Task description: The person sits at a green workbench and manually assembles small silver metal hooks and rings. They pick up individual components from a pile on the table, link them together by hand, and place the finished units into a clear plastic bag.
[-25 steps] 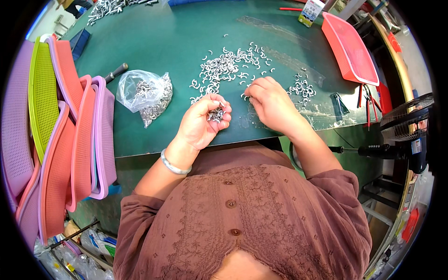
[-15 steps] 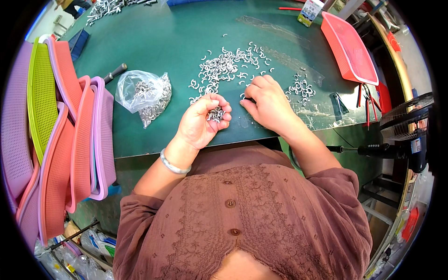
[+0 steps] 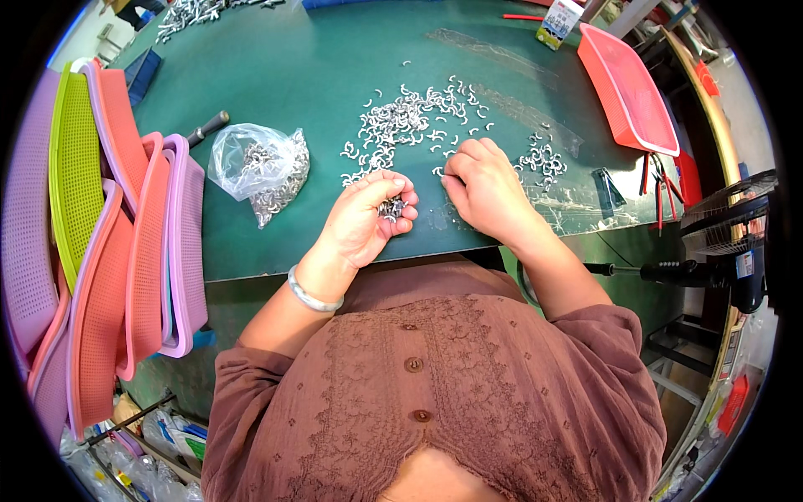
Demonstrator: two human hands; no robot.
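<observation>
My left hand [image 3: 361, 219], palm turned up, is curled around a cluster of small curved metal pieces [image 3: 391, 208]. My right hand [image 3: 488, 189] rests low over the green table with its fingers bent inward and pressed together; whatever may be in them is hidden. Just beyond both hands spreads a loose pile of the same silvery crescent pieces [image 3: 400, 120]. A smaller cluster of pieces [image 3: 544, 161] lies to the right of my right hand. Left of my left hand, a clear plastic bag [image 3: 251, 171] lies open, partly filled with similar pieces.
Stacked plastic baskets [image 3: 109, 309] in purple, green and coral line the left side. A coral tray [image 3: 627, 88], red-handled pliers [image 3: 661, 188] and a fan [image 3: 728, 217] are at the right. A milk carton [image 3: 558, 23] and more metal parts [image 3: 196, 15] sit at the far edge.
My right hand has shifted slightly, its fingers now curled in further. The left hand keeps its hold on the metal pieces, its fingers barely moved.
</observation>
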